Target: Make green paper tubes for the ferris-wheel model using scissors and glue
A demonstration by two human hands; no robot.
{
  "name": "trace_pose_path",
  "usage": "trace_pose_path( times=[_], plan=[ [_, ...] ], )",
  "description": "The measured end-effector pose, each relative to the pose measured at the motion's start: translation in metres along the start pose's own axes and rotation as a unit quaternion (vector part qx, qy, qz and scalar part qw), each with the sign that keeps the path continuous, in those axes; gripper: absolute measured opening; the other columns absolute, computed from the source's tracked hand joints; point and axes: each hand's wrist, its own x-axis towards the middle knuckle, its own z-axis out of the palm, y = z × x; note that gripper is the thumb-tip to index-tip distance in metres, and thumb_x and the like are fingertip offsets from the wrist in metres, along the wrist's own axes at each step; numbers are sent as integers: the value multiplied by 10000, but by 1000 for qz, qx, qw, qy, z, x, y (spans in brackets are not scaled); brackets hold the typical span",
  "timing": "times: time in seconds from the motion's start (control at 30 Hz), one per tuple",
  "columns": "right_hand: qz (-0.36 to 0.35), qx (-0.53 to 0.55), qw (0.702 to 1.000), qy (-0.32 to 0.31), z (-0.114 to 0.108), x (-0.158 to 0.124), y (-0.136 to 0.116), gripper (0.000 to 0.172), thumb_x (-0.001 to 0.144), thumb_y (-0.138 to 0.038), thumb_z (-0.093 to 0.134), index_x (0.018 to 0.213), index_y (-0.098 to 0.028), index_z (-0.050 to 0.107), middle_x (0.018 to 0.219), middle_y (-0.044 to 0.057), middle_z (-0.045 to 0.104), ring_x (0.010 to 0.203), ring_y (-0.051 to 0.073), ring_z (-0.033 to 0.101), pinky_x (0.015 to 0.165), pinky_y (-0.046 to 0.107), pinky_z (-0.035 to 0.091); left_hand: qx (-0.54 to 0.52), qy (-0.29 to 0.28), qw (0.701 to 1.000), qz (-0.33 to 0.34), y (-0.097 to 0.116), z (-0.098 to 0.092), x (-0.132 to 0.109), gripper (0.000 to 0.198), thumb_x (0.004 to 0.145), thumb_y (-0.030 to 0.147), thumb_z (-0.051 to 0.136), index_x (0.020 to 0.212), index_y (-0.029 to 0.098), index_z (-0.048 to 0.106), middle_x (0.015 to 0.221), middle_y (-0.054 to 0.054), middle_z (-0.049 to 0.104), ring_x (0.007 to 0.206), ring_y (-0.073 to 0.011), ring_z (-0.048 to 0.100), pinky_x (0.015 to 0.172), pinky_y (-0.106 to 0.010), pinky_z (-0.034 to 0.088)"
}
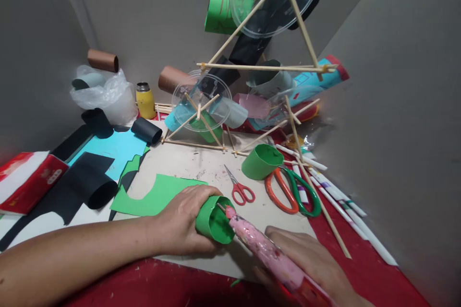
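Observation:
My left hand (187, 218) is wrapped round a short green paper tube (206, 220), its open end turned towards the right. In my right hand (302, 259) is a pink glue gun (266, 244), with smears along its barrel. Its metal tip reaches into the mouth of the tube, at the upper part of the rim. The grip of the glue gun is mostly hidden by my fingers and the frame edge. Beyond my left hand lies a cut sheet of green paper (144, 199). Small scissors (242, 192) with red handles rest on the beige board, near another green tube (257, 165).
Large scissors (306, 194) have orange and green handles. Stick frames with clear plastic lids (201, 127) stand behind; a triangular stick frame (262, 66) rises high in front. Black tubes (97, 189), a red box (29, 180) and a yellow bottle (145, 103) are left. Grey walls enclose the table.

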Motion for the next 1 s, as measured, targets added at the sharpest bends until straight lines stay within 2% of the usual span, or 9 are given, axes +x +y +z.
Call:
trace_pose_path(
  times=[0.23, 0.37, 0.6, 0.7, 1.0],
  plan=[
    [1, 0, 1000, -8, 2, -1, 2, 283, 905, -172, 531, 649, -222, 424, 540, -67, 412, 435, 83, 405, 445, 237, 303, 5, 2, 1000, 11, -2, 1, -1, 623, 622, 319, 778, 1156, 209, 477, 1050, -80, 643, 949, -274, 629, 856, -434, 503],
    [-10, -11, 1000, -12, 3, -1, 3, 317, 926, -232, 511, 623, -223, 418, 516, -64, 417, 423, 88, 383, 425, 244, 273, 4, -8, 1000, 4, -2, 0, 0, 619, 643, 340, 761, 1172, 216, 465, 1063, -84, 638, 961, -269, 623, 876, -432, 492],
    [28, 0, 1000, -10, 1, 2, -3, 328, 913, -257, 535, 616, -225, 398, 511, -62, 423, 422, 93, 410, 435, 229, 307, -1, -14, 1000, -1, -1, -1, 0, 605, 628, 312, 752, 1155, 225, 467, 1034, -67, 640, 948, -267, 619, 870, -417, 483],
    [23, 1, 1000, -22, 1, 3, -2, 331, 913, -256, 518, 609, -224, 393, 499, -61, 423, 407, 89, 416, 423, 220, 314, -2, -14, 1000, -3, -1, -1, 0, 634, 611, 304, 751, 1166, 227, 455, 1045, -67, 638, 942, -264, 618, 866, -421, 486],
    [13, -20, 1000, -2, 0, 7, -2, 340, 917, -265, 522, 604, -224, 397, 488, -67, 413, 386, 78, 413, 408, 202, 325, 2, -7, 1000, -7, 4, -1, 2, 662, 582, 291, 777, 1156, 209, 458, 1016, -61, 642, 898, -251, 630, 846, -415, 508]
  ],
)
